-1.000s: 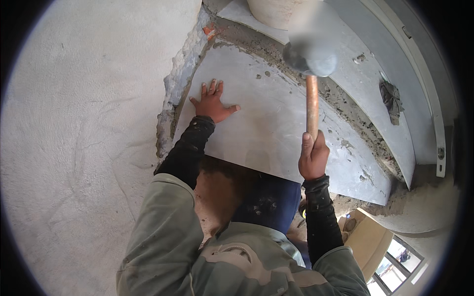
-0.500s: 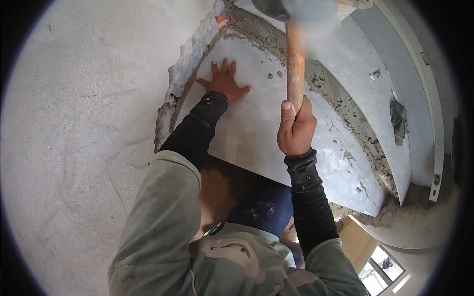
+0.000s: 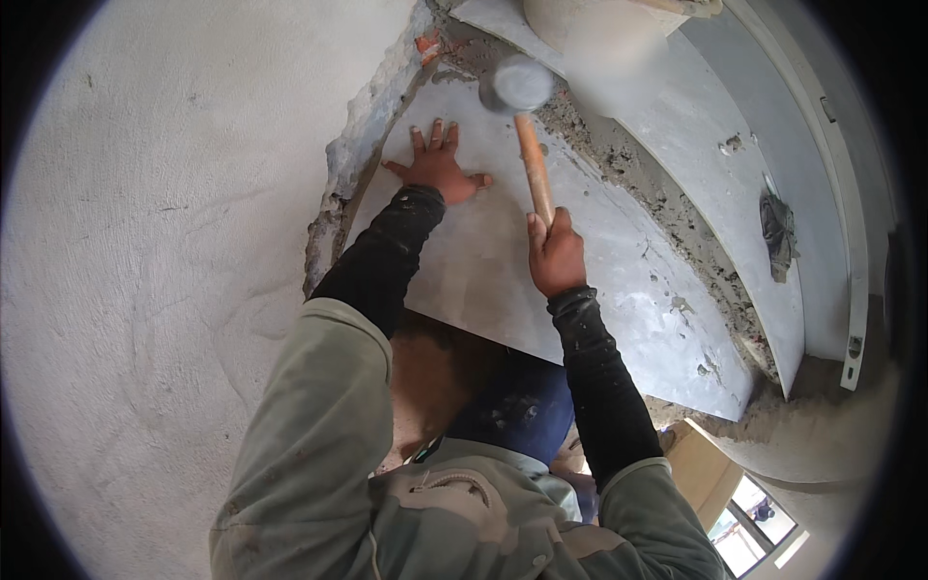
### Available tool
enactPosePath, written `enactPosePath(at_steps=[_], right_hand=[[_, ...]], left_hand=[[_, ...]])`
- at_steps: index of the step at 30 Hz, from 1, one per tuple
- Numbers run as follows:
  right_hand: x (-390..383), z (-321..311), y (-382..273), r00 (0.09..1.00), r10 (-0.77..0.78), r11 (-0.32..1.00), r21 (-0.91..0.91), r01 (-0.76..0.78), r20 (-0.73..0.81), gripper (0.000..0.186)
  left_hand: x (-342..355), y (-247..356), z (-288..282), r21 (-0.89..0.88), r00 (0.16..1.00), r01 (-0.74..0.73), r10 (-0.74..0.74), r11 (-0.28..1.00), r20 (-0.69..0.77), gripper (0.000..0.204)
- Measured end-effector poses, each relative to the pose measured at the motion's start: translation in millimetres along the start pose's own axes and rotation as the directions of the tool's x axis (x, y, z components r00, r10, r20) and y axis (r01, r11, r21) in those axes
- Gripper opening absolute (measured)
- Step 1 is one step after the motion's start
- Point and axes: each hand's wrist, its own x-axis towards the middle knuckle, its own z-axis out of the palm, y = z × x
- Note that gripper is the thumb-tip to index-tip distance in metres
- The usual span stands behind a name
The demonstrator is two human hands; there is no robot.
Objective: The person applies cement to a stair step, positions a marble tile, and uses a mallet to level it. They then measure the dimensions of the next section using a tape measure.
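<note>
My left hand (image 3: 440,172) lies flat with fingers spread on a grey, wedge-shaped stone slab (image 3: 474,251), close to the wall side. In my right hand (image 3: 558,256) I grip the wooden handle of a mallet (image 3: 536,169). Its pale round head (image 3: 522,85) is at the slab's far end, beside the mortar; whether it touches the slab I cannot tell. Rough grey mortar (image 3: 667,193) runs along the slab's curved right edge.
A plastered wall (image 3: 164,242) with a broken edge stands at the left. Further slabs (image 3: 710,135) curve upward like steps on the right, with a dark crumpled rag (image 3: 776,235) and a long level (image 3: 855,329). A pale bucket (image 3: 570,24) stands at the top.
My right hand has brought the mallet down and to the left, so its head is now over the slab's far end. My left hand has stayed in place.
</note>
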Motion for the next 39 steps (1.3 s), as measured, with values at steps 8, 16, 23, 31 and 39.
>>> enactPosePath(at_steps=[8,16,23,31,39], right_hand=[[2.2,-5.9,-3.0,0.99,0.108,0.987,-0.129,-0.097,0.087,0.038],[-25.1,-23.3,23.0,0.969,0.205,0.974,-0.132,-0.187,0.14,0.038],[-119.0,-94.8,-14.4,0.981,0.194,0.979,0.064,-0.192,-0.027,0.031],[-122.6,-100.6,37.4,0.932,0.362,0.927,-0.095,-0.363,-0.02,0.037],[-123.1,-123.4,38.8,0.941,0.339,0.94,0.034,-0.339,-0.013,0.04]], left_hand=[[6.2,-0.6,-3.2,0.022,1.0,0.013,-0.013,1.0,0.005,0.115],[21.2,2.7,3.6,0.048,1.0,0.008,-0.008,0.999,0.001,0.111],[37.1,21.5,52.4,0.069,0.97,-0.228,0.233,0.971,-0.071,0.107],[-24.6,101.4,46.3,0.07,0.957,-0.277,0.282,0.958,-0.067,0.106],[-14.0,113.7,41.9,0.031,0.969,-0.237,0.239,0.971,-0.063,0.105]])
